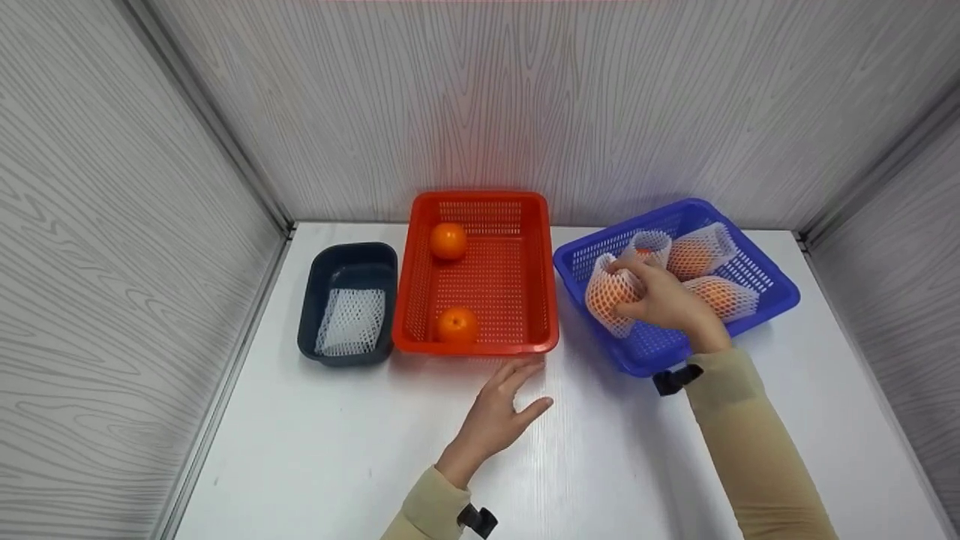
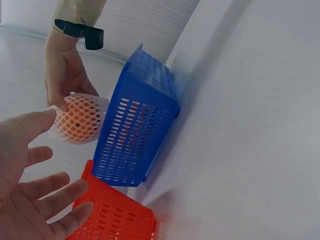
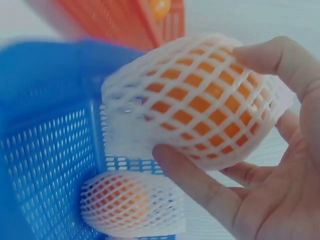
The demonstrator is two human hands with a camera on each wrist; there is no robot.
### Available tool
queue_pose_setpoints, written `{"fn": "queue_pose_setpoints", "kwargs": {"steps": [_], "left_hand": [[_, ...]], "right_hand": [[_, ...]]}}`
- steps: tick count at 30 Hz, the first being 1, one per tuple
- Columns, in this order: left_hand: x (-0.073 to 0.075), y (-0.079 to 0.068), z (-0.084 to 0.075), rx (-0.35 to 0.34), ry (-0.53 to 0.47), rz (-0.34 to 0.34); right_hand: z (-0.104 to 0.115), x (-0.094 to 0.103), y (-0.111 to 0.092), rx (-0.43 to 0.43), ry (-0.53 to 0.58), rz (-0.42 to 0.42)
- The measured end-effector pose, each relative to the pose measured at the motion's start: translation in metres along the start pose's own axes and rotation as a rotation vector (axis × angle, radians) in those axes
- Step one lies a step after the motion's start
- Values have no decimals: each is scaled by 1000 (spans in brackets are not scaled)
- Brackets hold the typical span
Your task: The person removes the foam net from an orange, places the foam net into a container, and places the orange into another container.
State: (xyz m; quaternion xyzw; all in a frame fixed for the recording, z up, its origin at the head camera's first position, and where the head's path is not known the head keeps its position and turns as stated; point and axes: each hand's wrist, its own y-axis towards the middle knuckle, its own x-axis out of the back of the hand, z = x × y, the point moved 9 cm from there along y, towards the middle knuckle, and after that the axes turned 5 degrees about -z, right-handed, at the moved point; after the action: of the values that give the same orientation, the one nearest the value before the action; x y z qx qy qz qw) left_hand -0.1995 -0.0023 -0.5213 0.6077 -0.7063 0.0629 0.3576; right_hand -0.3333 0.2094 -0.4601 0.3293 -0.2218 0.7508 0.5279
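Observation:
My right hand (image 1: 664,300) grips an orange in a white foam net sleeve (image 3: 210,105), thumb on one side and fingers on the other. It is held over the left part of the blue basket (image 1: 645,364). Inside that basket lie several more net-sleeved oranges (image 1: 720,298). My left hand (image 1: 495,412) is held with fingers extended and thumb spread, just in front of the red basket (image 1: 476,347), holding nothing. Two bare oranges, one at the back (image 1: 448,241) and one at the front (image 1: 457,325), sit in the red basket.
A dark tray (image 1: 349,251) to the left of the red basket contains white foam net sleeves (image 1: 351,322). All three containers stand on a white table (image 1: 300,450), with wood-patterned panels (image 1: 480,97) behind and at both sides.

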Motion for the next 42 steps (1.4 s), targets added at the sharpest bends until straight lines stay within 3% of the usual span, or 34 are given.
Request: {"fn": "queue_pose_setpoints", "kwargs": {"steps": [9, 13, 18, 25, 31, 37, 42], "left_hand": [[-3, -12, 15, 72, -61, 35], [-5, -15, 19, 73, -90, 49], [-10, -17, 24, 90, -153, 76], [-19, -15, 32, 148, -226, 123], [-28, -18, 40, 170, -236, 190], [-34, -21, 49, 175, -242, 234], [-35, -24, 57, 204, -241, 250]], "right_hand": [[21, -20, -49, 145, 87, -41], [23, -34, -64, 158, 207, -20], [36, -58, -80, 112, 349, 74], [37, -107, -88, 142, 518, 181], [39, -142, -93, 187, 572, 271], [37, -160, -93, 212, 604, 295], [31, -170, -93, 169, 605, 311]]}}
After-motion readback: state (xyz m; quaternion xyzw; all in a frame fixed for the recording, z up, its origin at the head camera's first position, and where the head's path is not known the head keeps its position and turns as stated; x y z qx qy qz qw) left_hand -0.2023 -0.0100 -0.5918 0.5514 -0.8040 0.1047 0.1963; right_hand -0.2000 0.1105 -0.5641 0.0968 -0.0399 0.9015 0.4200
